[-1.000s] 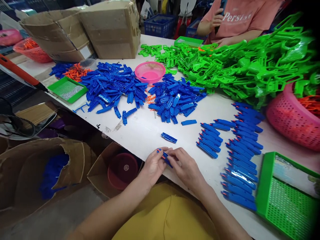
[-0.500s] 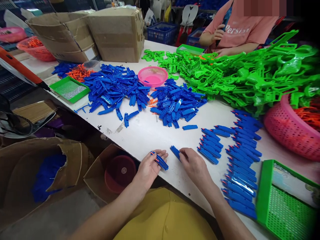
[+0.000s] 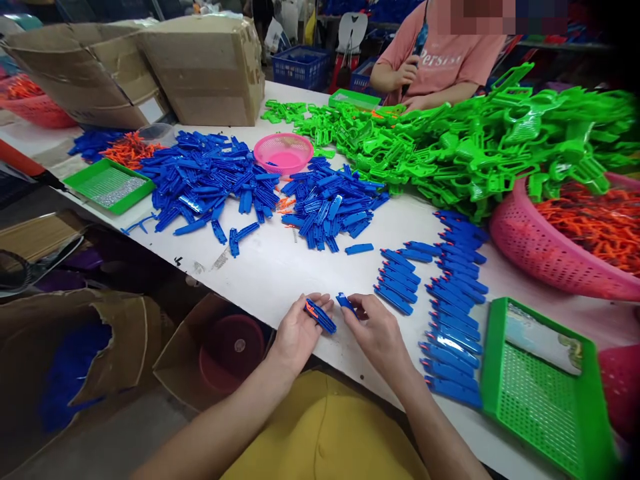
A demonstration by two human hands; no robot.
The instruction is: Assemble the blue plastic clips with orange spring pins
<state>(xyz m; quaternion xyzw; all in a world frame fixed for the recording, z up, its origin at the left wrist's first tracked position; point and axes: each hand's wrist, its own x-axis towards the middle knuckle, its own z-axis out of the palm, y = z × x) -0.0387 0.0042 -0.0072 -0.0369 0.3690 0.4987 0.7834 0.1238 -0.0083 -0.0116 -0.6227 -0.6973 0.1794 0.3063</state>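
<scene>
My left hand [image 3: 296, 333], palm up near the table's front edge, holds a long blue plastic half-shell [image 3: 321, 316] with an orange piece [image 3: 311, 308] lying in it. Just to the right, my right hand [image 3: 376, 327] pinches a second blue plastic piece [image 3: 345, 303] between thumb and fingers. The two blue parts are close but apart. Beyond my right hand lies a short row of blue pieces with orange tips [image 3: 397, 283], and a longer column of the same pieces [image 3: 454, 333] runs down the table to its right.
Loose blue parts lie in heaps [image 3: 205, 173] mid-table around a pink basket [image 3: 283, 153]. Green plastic frames [image 3: 450, 140] pile at the right, beside a pink basket of orange parts [image 3: 545, 257]. A green tray [image 3: 540, 393] sits front right. A co-worker [image 3: 450, 60] sits opposite.
The camera view has turned to the right. My right hand has turned the second blue piece and brought it a little closer to the half-shell in my left hand.
</scene>
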